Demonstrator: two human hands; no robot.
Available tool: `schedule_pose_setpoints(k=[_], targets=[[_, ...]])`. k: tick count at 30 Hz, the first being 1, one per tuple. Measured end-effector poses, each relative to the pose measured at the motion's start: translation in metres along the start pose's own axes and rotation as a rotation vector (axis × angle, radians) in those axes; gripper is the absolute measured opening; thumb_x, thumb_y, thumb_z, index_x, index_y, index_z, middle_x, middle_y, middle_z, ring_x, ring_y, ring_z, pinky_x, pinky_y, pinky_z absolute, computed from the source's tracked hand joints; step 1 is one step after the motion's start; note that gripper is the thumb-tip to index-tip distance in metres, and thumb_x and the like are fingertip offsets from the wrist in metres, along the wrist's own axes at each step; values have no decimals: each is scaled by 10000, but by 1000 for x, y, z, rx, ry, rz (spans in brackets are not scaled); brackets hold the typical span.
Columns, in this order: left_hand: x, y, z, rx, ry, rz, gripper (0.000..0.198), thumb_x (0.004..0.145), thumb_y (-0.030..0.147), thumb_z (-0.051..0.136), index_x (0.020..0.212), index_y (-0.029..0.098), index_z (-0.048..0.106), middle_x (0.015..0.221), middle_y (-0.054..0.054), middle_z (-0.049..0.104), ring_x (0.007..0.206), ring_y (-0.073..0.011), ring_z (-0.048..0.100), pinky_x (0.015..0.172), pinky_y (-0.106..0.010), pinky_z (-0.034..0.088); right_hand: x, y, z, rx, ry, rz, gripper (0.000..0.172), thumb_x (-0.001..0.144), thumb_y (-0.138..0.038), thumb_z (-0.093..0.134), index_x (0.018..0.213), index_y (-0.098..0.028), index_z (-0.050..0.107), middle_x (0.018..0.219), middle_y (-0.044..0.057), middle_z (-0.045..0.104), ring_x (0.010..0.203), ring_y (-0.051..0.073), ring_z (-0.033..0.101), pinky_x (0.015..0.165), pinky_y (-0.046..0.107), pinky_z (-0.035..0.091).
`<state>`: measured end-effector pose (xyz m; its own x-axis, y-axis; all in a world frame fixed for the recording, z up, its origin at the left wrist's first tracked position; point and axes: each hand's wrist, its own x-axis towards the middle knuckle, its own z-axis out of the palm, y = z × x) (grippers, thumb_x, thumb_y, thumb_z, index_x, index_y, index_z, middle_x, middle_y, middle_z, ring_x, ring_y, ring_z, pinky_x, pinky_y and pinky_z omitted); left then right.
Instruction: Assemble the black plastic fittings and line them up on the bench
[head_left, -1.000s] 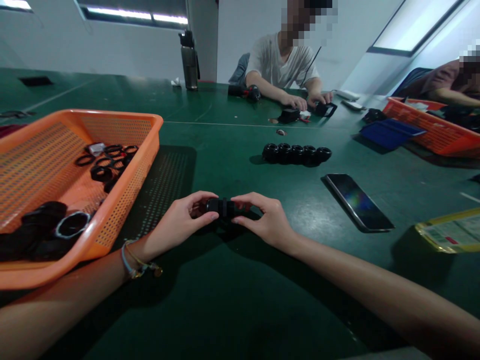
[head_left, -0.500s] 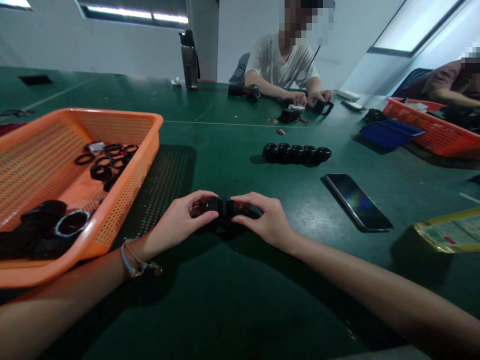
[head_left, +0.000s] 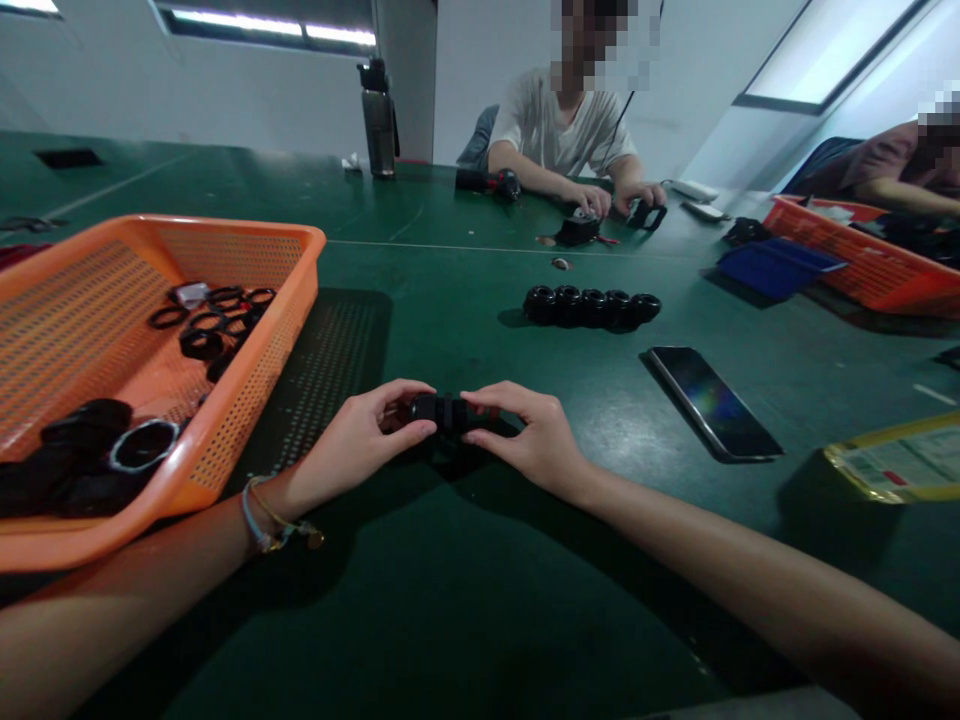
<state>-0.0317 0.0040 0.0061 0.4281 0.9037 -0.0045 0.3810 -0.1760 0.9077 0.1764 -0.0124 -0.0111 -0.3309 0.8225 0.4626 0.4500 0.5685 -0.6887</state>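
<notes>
Between my two hands, just above the green table (head_left: 465, 620), is a dark cylindrical fitting (head_left: 448, 412) that looks like a black cable gland, lying sideways. My left hand (head_left: 382, 425) grips its left end with thumb and fingers. The other end is pinched by my right hand (head_left: 525, 425). My fingers cover both ends, so only its middle shows. Beyond my hands stands a row of several similar black fittings (head_left: 592, 305). To the left, an orange basket (head_left: 300, 290) holds black rings (head_left: 206, 322) and dark parts (head_left: 82, 450).
A phone (head_left: 712, 405) and a yellow-edged box (head_left: 900, 455) lie to my right. Across the table a person (head_left: 562, 130) handles black parts near a bottle (head_left: 379, 120). A blue tray (head_left: 780, 265) and another orange basket (head_left: 870, 265) sit far right, beside a second person (head_left: 900, 165).
My hands keep the same hold on the black fitting, with barely any shift. Across the table, the person's hand has moved slightly over the black part.
</notes>
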Motion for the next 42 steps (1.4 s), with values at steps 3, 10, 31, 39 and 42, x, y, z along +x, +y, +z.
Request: schedule_pose_setpoints(k=[3, 10, 31, 39, 42], targets=[[0, -1, 0, -9, -3, 7, 436, 695, 417, 585, 1030, 138, 577, 917, -67, 675, 835, -216, 639, 751, -350, 532, 1, -3, -1, -17, -8, 19, 295, 718, -157, 695, 1006, -205, 656, 872, 28, 704, 789, 157, 654, 708, 316, 545], [0, -2, 0, -20, 2, -9, 441, 687, 412, 587, 1028, 132, 576, 930, -73, 675, 844, -216, 639, 763, -347, 529, 1, -2, 0, -20, -12, 22, 269, 715, -160, 704, 977, -203, 661, 870, 24, 709, 785, 156, 654, 720, 306, 534], [0, -3, 1, -13, 1, 3, 437, 692, 417, 582, 1030, 140, 573, 926, -74, 676, 832, -215, 642, 748, -349, 532, -1, 1, 1, 15, 23, 0, 265, 713, -176, 714, 973, -218, 688, 939, 45, 722, 857, 177, 669, 753, 351, 557], [0, -2, 0, 6, -1, -2, 433, 700, 406, 578, 1043, 141, 573, 931, -73, 681, 830, -212, 645, 743, -349, 532, 0, 2, 2, 16, 20, -5, 254, 720, -189, 715, 972, -201, 683, 924, 50, 723, 838, 171, 668, 753, 346, 552], [0, -2, 0, 3, 1, -2, 427, 700, 403, 583, 1040, 144, 577, 924, -69, 683, 827, -210, 646, 741, -346, 532, 0, 2, 2, 12, 11, -1, 246, 726, -198, 711, 970, -206, 680, 906, 39, 722, 829, 169, 666, 748, 341, 548]])
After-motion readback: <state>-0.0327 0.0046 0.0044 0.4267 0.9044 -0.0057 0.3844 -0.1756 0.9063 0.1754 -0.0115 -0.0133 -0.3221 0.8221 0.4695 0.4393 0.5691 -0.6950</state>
